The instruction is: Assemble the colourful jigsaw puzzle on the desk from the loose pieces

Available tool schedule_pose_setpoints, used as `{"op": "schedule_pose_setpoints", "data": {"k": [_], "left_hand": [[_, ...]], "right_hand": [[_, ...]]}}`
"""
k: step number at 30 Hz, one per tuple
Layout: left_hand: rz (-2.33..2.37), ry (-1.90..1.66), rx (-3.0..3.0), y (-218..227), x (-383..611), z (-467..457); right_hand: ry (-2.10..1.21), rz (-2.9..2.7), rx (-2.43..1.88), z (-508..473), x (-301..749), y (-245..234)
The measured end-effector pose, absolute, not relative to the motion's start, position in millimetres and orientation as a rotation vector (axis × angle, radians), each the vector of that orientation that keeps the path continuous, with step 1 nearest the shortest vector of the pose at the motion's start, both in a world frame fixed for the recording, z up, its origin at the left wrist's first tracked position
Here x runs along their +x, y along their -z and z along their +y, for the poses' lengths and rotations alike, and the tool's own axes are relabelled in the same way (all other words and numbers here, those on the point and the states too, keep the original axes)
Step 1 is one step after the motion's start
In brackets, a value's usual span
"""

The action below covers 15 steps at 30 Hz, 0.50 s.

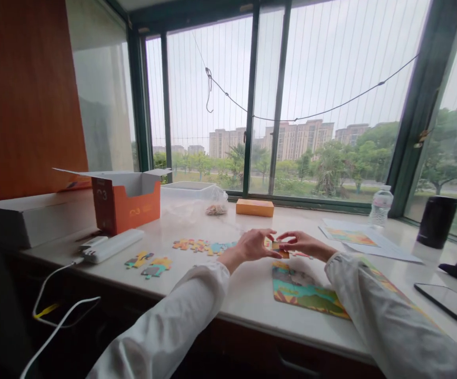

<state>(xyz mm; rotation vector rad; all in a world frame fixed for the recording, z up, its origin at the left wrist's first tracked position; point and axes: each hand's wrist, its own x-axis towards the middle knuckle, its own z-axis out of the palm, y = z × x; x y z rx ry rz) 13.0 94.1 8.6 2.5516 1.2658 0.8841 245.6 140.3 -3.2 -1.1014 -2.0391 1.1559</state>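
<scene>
My left hand (250, 245) and my right hand (305, 245) meet above the white tabletop, fingers curled inward. Between their fingertips is a small yellow-brown jigsaw puzzle piece (281, 253), partly covered by the fingers. Just below lies a partly assembled jigsaw puzzle (307, 292) in green, teal and grey, its right side hidden by my right sleeve. Loose puzzle pieces (197, 246) spread to the left of my left hand, some hidden behind it. Farther left sits another group of joined and loose pieces (155, 267).
An open orange box (133, 208) and a white power strip (113, 246) stand at left. An orange carton (254, 208) and a plastic bag (216, 209) are by the window. At right are a printed sheet (355, 237), a bottle (381, 202), a black cup (437, 222) and a phone (445, 302).
</scene>
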Motion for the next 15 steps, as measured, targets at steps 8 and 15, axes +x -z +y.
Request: {"op": "schedule_pose_setpoints", "data": {"k": [8, 15], "left_hand": [[1.267, -0.684, 2.631, 7, 7, 97], [1.358, -0.641, 2.627, 6, 8, 90]], "right_hand": [[-1.078, -2.167, -1.25, 146, 245, 13], [-0.671, -2.311, -1.245, 148, 246, 18]]}}
